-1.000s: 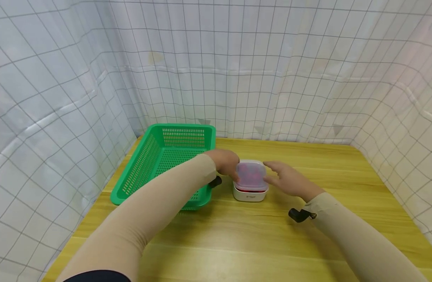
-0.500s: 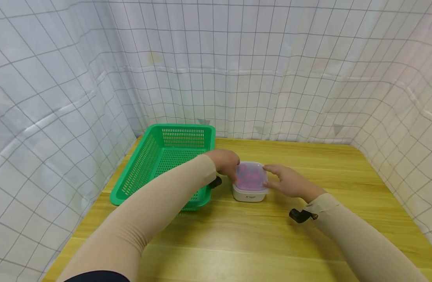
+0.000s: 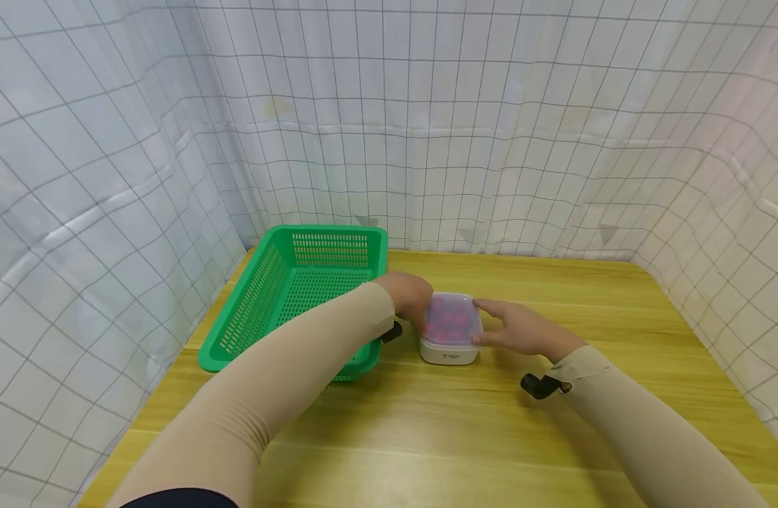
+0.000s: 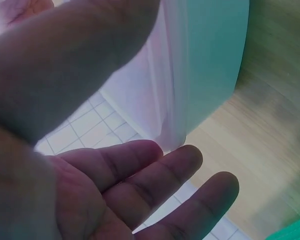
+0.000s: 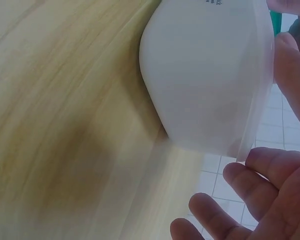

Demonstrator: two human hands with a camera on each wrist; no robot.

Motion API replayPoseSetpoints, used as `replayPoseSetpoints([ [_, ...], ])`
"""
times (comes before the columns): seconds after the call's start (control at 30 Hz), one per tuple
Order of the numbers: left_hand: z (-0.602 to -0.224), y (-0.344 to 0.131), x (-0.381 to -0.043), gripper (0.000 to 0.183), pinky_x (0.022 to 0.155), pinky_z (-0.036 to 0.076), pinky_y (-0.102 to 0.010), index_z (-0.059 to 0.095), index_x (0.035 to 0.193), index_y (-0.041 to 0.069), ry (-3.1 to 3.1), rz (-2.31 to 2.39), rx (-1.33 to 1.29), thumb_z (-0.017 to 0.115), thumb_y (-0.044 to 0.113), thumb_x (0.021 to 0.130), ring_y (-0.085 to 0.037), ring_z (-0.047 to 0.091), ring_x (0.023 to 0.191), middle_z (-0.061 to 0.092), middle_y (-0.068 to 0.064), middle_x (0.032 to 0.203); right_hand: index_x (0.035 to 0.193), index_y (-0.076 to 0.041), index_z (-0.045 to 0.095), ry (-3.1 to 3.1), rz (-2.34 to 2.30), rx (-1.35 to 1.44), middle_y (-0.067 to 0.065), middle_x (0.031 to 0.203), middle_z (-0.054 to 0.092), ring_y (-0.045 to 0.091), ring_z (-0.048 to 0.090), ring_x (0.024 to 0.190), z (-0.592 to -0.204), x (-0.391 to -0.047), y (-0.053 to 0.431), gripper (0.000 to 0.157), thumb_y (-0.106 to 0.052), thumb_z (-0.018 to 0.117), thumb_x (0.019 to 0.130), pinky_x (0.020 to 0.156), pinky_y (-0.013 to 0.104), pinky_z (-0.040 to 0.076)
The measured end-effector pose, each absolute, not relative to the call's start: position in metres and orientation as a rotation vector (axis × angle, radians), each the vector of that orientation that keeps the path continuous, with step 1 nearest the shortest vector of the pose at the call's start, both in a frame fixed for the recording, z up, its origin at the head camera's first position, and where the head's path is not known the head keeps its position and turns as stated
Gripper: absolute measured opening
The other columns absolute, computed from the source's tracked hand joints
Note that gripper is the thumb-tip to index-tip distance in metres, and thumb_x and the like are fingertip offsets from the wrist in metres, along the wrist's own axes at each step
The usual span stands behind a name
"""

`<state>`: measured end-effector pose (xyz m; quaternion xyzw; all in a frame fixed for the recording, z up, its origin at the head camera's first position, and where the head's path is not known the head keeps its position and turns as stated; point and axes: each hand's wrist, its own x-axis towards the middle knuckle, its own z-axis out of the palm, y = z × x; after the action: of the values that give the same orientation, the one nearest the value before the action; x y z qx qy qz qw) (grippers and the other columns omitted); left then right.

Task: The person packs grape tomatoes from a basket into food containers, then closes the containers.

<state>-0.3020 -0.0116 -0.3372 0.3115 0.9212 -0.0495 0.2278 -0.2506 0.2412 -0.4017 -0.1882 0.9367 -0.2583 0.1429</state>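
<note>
A small white food container (image 3: pixel 448 356) stands on the table with a translucent lid (image 3: pixel 453 321) on top; pink or red contents show through. My left hand (image 3: pixel 409 293) is at the lid's left side. In the left wrist view its thumb (image 4: pixel 75 65) reaches across the lid and a fingertip meets the far corner, the other fingers extended. From the right, my right hand (image 3: pixel 518 327) touches the lid's near and far corners with thumb and index finger. In the right wrist view its remaining fingers (image 5: pixel 210 215) spread loosely beside the container wall (image 5: pixel 200 75).
A green plastic basket (image 3: pixel 319 282) stands left of the container, partly behind the left forearm. Under everything is a wooden table (image 3: pixel 389 437), enclosed at the back and sides by a white grid-patterned curtain (image 3: pixel 452 127).
The lid, raised above the container with a red strip showing under it a second ago, has come down onto the rim. Both hands have moved only slightly with it.
</note>
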Motion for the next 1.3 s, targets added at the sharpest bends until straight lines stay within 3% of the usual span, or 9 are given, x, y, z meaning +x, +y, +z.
replayPoseSetpoints([
  [0.37, -0.339, -0.008, -0.300, 0.056, 0.083, 0.050, -0.034, 0.064, 0.121, 0.011, 2.547, -0.131, 0.898, 0.086, 0.049, 0.086, -0.017, 0.057, 0.095, 0.066, 0.000, 0.112, 0.169, -0.016, 0.027, 2.662, -0.703, -0.495, 0.020, 0.168, 0.038, 0.049, 0.043, 0.149, -0.402, -0.253, 0.246, 0.103, -0.062, 0.075, 0.090, 0.117, 0.067, 0.039],
  [0.6, -0.343, -0.005, -0.302, 0.067, 0.091, 0.052, -0.035, 0.062, 0.133, 0.010, 2.553, -0.145, 0.906, 0.084, 0.052, 0.087, -0.016, 0.060, 0.102, 0.067, -0.001, 0.121, 0.170, -0.014, 0.020, 2.629, -0.692, -0.504, 0.020, 0.169, 0.035, 0.049, 0.045, 0.147, -0.400, -0.253, 0.250, 0.104, -0.061, 0.073, 0.093, 0.115, 0.066, 0.042],
  [1.1, -0.342, -0.002, -0.302, 0.077, 0.106, 0.053, -0.037, 0.059, 0.142, 0.009, 2.561, -0.186, 0.921, 0.085, 0.055, 0.085, -0.020, 0.065, 0.120, 0.068, -0.003, 0.133, 0.169, -0.014, 0.023, 2.618, -0.644, -0.452, 0.024, 0.164, 0.041, 0.050, 0.046, 0.146, -0.390, -0.253, 0.244, 0.106, -0.061, 0.077, 0.090, 0.113, 0.067, 0.043],
  [1.3, -0.339, -0.002, -0.301, 0.070, 0.103, 0.053, -0.036, 0.063, 0.134, 0.009, 2.558, -0.158, 0.926, 0.087, 0.052, 0.085, -0.018, 0.064, 0.111, 0.069, -0.002, 0.126, 0.170, -0.014, 0.017, 2.598, -0.646, -0.456, 0.026, 0.166, 0.038, 0.051, 0.044, 0.147, -0.391, -0.254, 0.243, 0.110, -0.059, 0.077, 0.090, 0.115, 0.067, 0.042],
])
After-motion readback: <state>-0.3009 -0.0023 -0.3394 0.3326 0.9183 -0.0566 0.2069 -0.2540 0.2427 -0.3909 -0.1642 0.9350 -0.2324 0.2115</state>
